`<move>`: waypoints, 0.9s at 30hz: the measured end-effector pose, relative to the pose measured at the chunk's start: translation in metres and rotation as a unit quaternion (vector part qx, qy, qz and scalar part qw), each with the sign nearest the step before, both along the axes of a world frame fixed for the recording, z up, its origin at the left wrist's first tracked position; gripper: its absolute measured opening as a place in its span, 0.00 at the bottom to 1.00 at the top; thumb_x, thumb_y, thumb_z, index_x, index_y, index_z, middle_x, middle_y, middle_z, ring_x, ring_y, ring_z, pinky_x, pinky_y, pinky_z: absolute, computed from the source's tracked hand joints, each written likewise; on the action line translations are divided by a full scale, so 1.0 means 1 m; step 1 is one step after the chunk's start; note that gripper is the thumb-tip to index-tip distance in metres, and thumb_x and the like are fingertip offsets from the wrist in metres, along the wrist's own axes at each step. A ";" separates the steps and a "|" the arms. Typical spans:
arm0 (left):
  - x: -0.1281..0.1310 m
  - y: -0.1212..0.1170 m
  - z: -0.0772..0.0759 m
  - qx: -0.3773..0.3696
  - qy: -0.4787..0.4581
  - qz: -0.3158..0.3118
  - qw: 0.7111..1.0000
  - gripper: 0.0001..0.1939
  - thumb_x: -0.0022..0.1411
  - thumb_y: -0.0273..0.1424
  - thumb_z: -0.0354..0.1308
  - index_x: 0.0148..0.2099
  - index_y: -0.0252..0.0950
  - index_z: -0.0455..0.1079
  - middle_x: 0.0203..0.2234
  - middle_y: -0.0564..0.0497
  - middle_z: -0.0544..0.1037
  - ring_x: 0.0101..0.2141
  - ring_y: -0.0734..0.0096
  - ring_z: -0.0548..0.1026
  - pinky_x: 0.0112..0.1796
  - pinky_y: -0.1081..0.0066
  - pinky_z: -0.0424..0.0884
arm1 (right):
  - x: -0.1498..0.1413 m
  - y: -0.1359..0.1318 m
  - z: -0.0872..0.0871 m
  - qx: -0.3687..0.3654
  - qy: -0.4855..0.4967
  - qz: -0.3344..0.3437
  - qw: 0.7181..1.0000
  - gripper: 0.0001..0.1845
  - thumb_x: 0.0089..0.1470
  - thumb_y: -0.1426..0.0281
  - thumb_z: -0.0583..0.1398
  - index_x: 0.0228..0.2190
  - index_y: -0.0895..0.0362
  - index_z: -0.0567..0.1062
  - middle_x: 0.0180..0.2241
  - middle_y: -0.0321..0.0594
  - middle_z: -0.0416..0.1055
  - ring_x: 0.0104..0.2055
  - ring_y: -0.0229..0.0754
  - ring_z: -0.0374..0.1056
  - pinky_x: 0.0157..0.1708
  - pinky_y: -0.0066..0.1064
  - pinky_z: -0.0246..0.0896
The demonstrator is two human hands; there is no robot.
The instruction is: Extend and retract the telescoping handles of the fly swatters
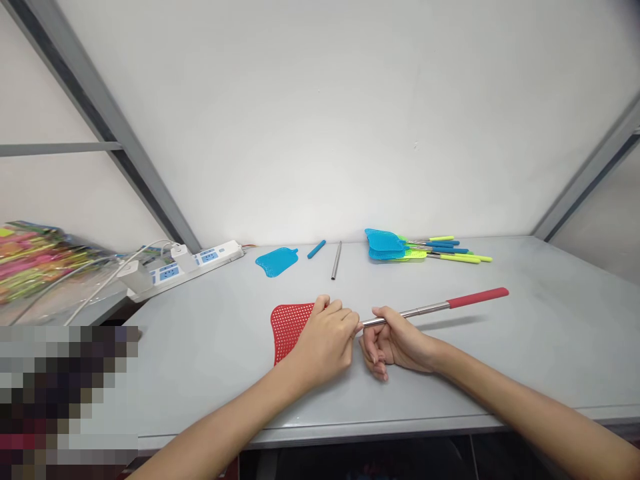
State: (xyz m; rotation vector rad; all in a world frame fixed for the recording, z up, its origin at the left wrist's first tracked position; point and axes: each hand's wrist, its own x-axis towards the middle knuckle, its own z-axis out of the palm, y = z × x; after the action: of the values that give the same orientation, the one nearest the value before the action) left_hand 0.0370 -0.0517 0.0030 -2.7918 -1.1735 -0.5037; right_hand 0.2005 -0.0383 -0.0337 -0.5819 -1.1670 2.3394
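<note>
White wall (320,133) behind a smooth grey worktop (200,373), seen from above its front edge. Between the worktop's centre and that edge, a red perforated plastic swatter head (290,325) lies to the left of the left hand (333,340), partly covered by hand and forearm; whether it touches the surface cannot be told. The left hand is closed in a fist where the head meets a slender silvery metal rod (425,310), hiding the junction. Just beside it, the right hand (395,343) holds the rod between thumb and partly curled fingers. Beyond the right hand, the rod slants towards the worktop's right edge and ends in a long red grip (479,297), raised above its shadow. Near the rear edge, from left to right: a flat blue plastic swatter head (277,262), a short blue cylindrical grip (317,249), a silvery metal tube (337,261), and a stack of blue and yellow-green swatters (384,244), handles pointing right. Along the left edge runs a white power strip with blue sockets (213,258)
</note>
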 end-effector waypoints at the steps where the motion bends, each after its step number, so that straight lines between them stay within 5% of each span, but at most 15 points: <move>1: -0.001 0.001 0.000 -0.005 -0.002 -0.004 1.000 0.10 0.55 0.22 0.42 0.23 0.34 0.56 0.20 0.53 0.65 0.26 0.72 0.59 0.36 0.66 0.52 | 0.000 0.000 0.000 0.002 -0.005 -0.002 1.000 0.33 0.52 0.57 0.36 0.15 0.63 0.68 0.13 0.36 0.54 0.16 0.38 0.58 0.20 0.31 0.53; 12: -0.015 0.013 0.007 -0.043 -0.021 -0.025 0.999 0.15 0.62 0.28 0.35 0.26 0.35 0.57 0.23 0.53 0.66 0.28 0.72 0.61 0.38 0.65 0.52 | -0.001 0.004 0.009 0.098 -0.099 -0.130 0.982 0.23 0.51 0.59 0.46 0.15 0.61 0.65 0.14 0.30 0.46 0.16 0.31 0.51 0.18 0.25 0.50; 16: -0.019 0.013 0.011 -0.043 -0.061 -0.003 0.997 0.15 0.62 0.28 0.35 0.30 0.36 0.62 0.31 0.52 0.69 0.36 0.71 0.64 0.43 0.63 0.48 | 0.002 0.007 0.010 0.101 -0.107 -0.183 0.972 0.20 0.50 0.61 0.48 0.15 0.61 0.65 0.15 0.30 0.46 0.16 0.31 0.50 0.17 0.24 0.48; 20: -0.022 0.016 0.012 -0.021 -0.145 0.056 0.988 0.15 0.62 0.29 0.36 0.40 0.40 0.64 0.47 0.50 0.62 0.48 0.68 0.58 0.47 0.62 0.45 | 0.005 0.009 0.014 0.085 -0.109 -0.230 0.963 0.19 0.49 0.62 0.49 0.14 0.60 0.63 0.15 0.30 0.46 0.16 0.31 0.50 0.18 0.25 0.47; 27: -0.031 0.035 0.000 -0.039 -0.317 0.244 0.916 0.14 0.57 0.37 0.45 0.45 0.40 0.60 0.47 0.46 0.61 0.49 0.62 0.57 0.48 0.56 0.49 | 0.008 0.012 0.014 0.054 -0.097 -0.265 0.958 0.18 0.48 0.61 0.49 0.14 0.60 0.62 0.15 0.30 0.47 0.16 0.31 0.49 0.19 0.26 0.47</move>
State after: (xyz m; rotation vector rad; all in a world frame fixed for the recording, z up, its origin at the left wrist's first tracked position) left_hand 0.0061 -0.0170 0.0035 -2.2864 -1.9582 -1.3765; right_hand 0.2086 -0.0260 -0.0195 -0.9677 -1.0511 1.7841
